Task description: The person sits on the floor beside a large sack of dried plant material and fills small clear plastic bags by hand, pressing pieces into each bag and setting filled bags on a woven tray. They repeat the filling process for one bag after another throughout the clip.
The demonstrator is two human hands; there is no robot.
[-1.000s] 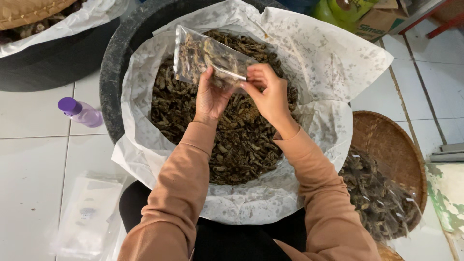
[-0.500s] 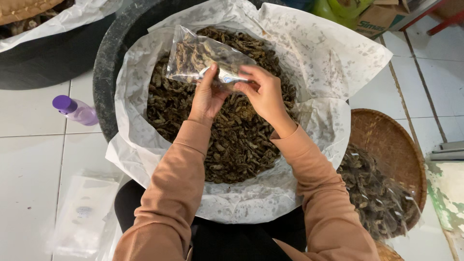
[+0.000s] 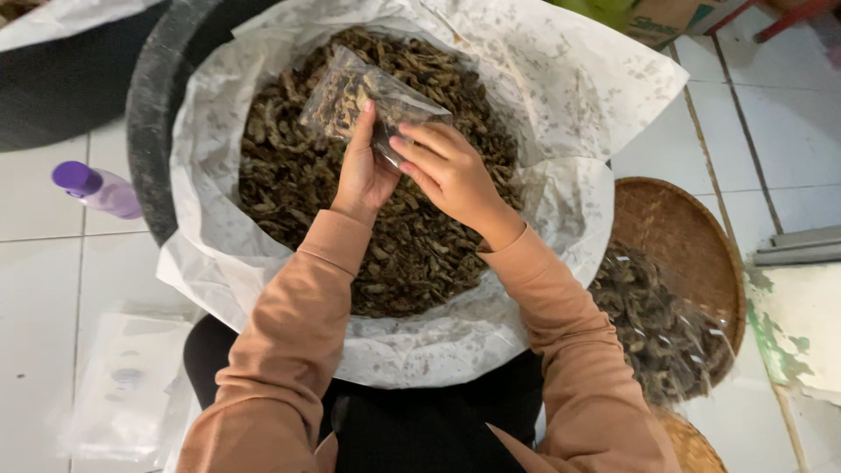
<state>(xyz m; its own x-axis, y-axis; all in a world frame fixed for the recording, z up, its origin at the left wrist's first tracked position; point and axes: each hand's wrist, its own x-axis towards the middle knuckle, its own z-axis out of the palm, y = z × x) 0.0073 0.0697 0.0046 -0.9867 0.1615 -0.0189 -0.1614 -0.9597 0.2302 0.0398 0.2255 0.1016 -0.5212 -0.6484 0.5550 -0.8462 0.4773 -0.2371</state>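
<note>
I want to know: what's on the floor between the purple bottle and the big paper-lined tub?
Nothing: in the head view, only bare white floor tile separates the purple bottle from the tub.

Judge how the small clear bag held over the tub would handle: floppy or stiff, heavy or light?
The small clear bag looks floppy: its film creases and sags between the left hand and right hand. Probably light, since the dark dried pieces inside seem thin and shrivelled. The glossy film may be slippery in a fingertip grip.

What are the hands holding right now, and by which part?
Both hands, left and right, hold a small clear plastic bag of dark dried pieces by its near lower edge, above the lined tub.
</note>
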